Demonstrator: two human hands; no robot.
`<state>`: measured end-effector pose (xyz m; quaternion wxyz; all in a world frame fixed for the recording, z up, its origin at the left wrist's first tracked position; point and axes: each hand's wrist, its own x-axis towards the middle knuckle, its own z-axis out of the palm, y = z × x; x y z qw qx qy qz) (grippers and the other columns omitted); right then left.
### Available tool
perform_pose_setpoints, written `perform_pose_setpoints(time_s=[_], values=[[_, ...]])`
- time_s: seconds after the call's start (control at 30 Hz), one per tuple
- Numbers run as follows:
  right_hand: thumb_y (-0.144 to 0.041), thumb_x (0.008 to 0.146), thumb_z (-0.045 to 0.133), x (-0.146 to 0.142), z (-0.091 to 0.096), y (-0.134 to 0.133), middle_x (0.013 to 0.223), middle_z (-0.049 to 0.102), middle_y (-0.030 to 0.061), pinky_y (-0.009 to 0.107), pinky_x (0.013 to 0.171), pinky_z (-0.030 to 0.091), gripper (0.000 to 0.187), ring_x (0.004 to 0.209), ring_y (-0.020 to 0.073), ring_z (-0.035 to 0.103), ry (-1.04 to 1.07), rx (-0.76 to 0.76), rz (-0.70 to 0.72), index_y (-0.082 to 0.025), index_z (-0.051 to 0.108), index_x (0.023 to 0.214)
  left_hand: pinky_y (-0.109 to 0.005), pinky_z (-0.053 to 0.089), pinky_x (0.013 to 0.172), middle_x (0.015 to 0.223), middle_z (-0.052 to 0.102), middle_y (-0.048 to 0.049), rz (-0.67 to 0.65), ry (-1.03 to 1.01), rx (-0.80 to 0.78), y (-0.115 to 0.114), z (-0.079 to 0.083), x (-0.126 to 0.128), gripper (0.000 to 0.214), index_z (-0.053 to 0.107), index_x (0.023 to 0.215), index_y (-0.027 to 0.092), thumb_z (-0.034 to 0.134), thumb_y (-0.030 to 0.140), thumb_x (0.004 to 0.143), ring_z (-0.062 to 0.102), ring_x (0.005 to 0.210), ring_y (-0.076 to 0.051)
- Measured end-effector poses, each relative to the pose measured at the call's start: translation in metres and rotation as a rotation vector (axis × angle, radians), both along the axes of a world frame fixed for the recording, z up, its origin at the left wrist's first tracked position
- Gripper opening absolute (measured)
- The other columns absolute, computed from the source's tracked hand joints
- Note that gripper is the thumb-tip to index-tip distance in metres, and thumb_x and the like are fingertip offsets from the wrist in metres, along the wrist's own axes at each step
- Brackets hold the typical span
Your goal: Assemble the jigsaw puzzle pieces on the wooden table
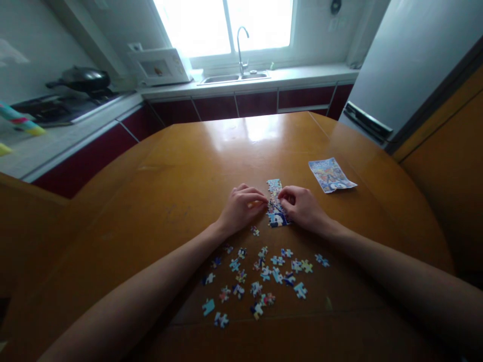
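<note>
A partly assembled jigsaw puzzle (277, 219), a narrow upright strip in blue, white and mixed colours, lies flat on the wooden table. My left hand (243, 206) rests against its left edge, thumb and index fingertips pressed together there. From the right side, my right hand (302, 206) curls over the strip, with its thumb and forefinger pinched on the puzzle's surface and covering part of the right edge. Whether a separate small piece is between either hand's fingertips is hidden. Just below the left hand lies one loose puzzle piece (255, 231).
Several loose puzzle pieces (256, 288) are scattered nearer to me, between my forearms. A creased picture sheet (332, 175) lies to the right on the table (181, 161). Beyond stand a counter with a sink (222, 79), a microwave (160, 66), a pan (85, 78) and a fridge (411, 65).
</note>
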<state>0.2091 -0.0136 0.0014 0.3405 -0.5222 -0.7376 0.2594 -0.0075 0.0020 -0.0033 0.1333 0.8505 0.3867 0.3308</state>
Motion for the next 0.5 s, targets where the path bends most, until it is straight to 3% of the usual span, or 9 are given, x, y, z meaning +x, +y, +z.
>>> perform_pose_setpoints(time_s=[0.5], values=[[-0.017,0.082,0.060,-0.0007,0.0013,-0.0007,0.077,0.062,0.0040,0.028,0.064,0.040,0.012,0.070,0.0161,0.056,-0.123,0.041,0.043,-0.020,0.070,0.077,-0.035,0.048,0.082,0.093,0.073,-0.0042,-0.063,0.040,-0.009,0.0019,-0.0018,0.0018,0.015,0.077,0.087,0.025,0.063,0.030,0.092,0.059,0.088,-0.019]])
